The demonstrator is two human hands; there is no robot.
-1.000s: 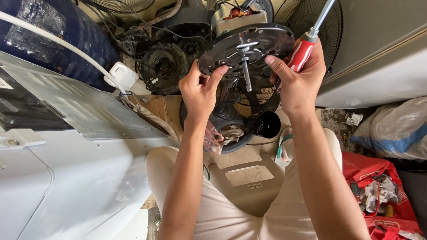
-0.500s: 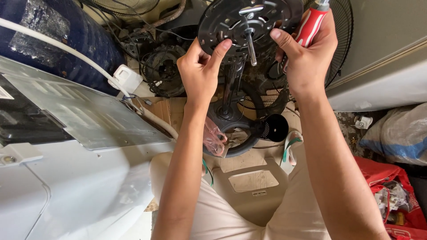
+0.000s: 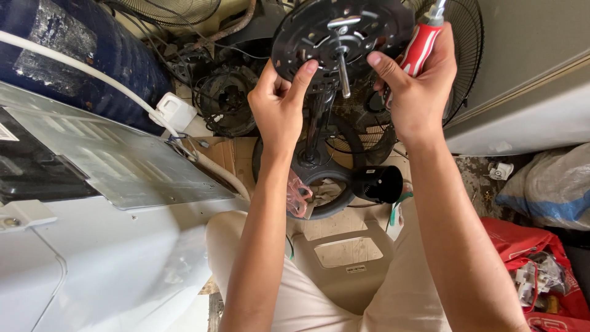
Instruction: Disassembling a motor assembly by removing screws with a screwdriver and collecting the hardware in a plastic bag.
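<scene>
Nearest the camera, the person's lap in pale trousers fills the bottom of the view, with a beige plastic cover (image 3: 347, 258) lying between the knees. To the left sits a white appliance panel (image 3: 92, 270), and to the right a red bag (image 3: 541, 270) of small parts. Just beyond the cover, a black round fan base (image 3: 319, 184) rests on the floor with a black cylindrical cap (image 3: 378, 183) beside it. Farther up, both forearms rise to a black round metal fan plate (image 3: 344, 37) with a shaft at its middle. The left hand (image 3: 279, 104) pinches the plate's lower left edge between thumb and fingers. The right hand (image 3: 418, 86) touches the plate's right side with its thumb while its fingers are curled around a red-handled screwdriver (image 3: 421, 46). Behind them stands a black wire fan guard (image 3: 464, 61).
</scene>
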